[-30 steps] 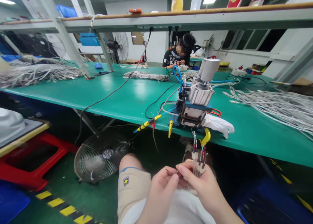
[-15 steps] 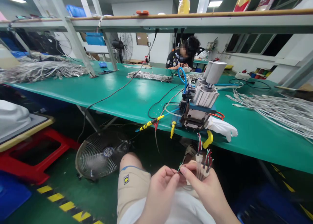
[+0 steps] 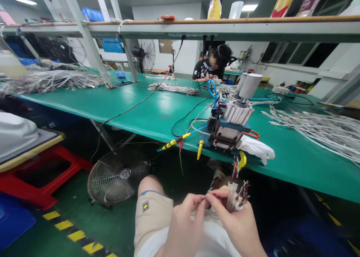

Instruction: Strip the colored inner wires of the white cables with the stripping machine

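Note:
My left hand point(image 3: 187, 215) and my right hand point(image 3: 237, 215) meet over my lap, their fingertips pinching thin wires point(image 3: 207, 193) between them. A bundle of cable ends point(image 3: 232, 191) is also held in my right hand, with red, green, white and black strands fanning out above it. Beyond the hands, at the table's front edge, stands a metal pneumatic machine point(image 3: 234, 116) with grey cylinders on top.
Bundles of grey cables lie on the green table point(image 3: 135, 107) at left, centre and right point(image 3: 317, 129). A yellow-black tool point(image 3: 176, 141) juts over the edge. A floor fan point(image 3: 120, 174) stands below left. A person point(image 3: 210, 67) sits across the table.
The fingertips of both hands have come closer together on the wires. The cable bundle in my right hand has shifted slightly right, and its strands have tilted. The camera view has moved slightly.

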A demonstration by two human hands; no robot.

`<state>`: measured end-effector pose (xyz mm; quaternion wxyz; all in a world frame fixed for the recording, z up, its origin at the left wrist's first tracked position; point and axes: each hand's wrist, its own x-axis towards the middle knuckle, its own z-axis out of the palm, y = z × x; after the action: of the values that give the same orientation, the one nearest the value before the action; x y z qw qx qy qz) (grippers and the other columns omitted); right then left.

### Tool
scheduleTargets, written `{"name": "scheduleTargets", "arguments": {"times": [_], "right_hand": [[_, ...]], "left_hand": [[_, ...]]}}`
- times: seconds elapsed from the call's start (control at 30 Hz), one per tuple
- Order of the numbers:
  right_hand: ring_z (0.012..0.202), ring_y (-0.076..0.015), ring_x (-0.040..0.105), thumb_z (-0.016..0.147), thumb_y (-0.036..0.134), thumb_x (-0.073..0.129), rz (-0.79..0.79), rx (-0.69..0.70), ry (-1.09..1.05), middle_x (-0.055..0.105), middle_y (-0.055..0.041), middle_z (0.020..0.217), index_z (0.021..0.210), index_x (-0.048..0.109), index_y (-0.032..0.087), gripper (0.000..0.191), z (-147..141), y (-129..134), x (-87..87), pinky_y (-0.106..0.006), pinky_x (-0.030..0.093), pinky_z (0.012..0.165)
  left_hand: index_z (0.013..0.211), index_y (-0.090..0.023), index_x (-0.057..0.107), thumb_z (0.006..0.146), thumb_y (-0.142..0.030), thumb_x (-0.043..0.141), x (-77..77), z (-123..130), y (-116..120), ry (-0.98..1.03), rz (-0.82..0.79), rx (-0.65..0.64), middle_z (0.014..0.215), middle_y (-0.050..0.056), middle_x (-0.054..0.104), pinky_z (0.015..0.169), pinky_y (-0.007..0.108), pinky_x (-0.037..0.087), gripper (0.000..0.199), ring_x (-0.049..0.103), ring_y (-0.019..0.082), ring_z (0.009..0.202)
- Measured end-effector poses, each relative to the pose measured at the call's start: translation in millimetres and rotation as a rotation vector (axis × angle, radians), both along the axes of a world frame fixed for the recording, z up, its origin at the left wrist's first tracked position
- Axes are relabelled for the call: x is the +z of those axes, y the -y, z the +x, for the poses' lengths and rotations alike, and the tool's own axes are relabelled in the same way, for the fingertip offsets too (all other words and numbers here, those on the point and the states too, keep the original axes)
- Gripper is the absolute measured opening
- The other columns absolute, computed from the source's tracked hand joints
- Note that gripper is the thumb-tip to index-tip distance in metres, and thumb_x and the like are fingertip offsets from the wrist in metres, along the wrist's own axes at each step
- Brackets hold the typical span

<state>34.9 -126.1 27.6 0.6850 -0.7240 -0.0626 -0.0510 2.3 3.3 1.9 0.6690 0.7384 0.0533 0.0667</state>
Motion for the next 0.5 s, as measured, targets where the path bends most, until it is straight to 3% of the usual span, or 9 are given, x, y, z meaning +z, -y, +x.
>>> {"name": "scheduleTargets", "arguments": {"times": [0.1,0.33,0.5], "right_hand": [[0.068,-0.0262,0.066,0.076,0.04,0.077,-0.027,-0.005,-0.009,0.07,-0.0089,0.073,0.073,0.074,0.018,0.022,1,0,1.1,-0.03,0.056,0.06],[0.06,-0.0213,0.061,0.08,0.043,0.075,-0.015,0.011,-0.064,0.066,-0.0055,0.068,0.073,0.069,0.018,0.027,3,0,-3.5,-0.026,0.05,0.055],[0.056,-0.0181,0.055,0.08,0.042,0.074,0.033,0.045,-0.082,0.06,-0.003,0.062,0.072,0.064,0.017,0.029,5,0,-10.6,-0.023,0.046,0.051]], "left_hand": [[0.089,-0.02,0.072,0.088,-0.032,0.059,1.5,0,-1,0.03,0.098,0.017,0.086,0.01,0.072,0.07,0.027,0.052,0.017,0.066,0.022,0.075],[0.089,-0.02,0.072,0.087,-0.03,0.06,1.7,-1,-2,0.015,0.114,0.02,0.086,0.011,0.072,0.07,0.028,0.052,0.016,0.067,0.023,0.076],[0.085,-0.017,0.065,0.088,-0.034,0.061,-0.8,1,2,-0.053,-0.136,-0.007,0.087,0.01,0.071,0.074,0.029,0.054,0.018,0.067,0.023,0.082]]}}
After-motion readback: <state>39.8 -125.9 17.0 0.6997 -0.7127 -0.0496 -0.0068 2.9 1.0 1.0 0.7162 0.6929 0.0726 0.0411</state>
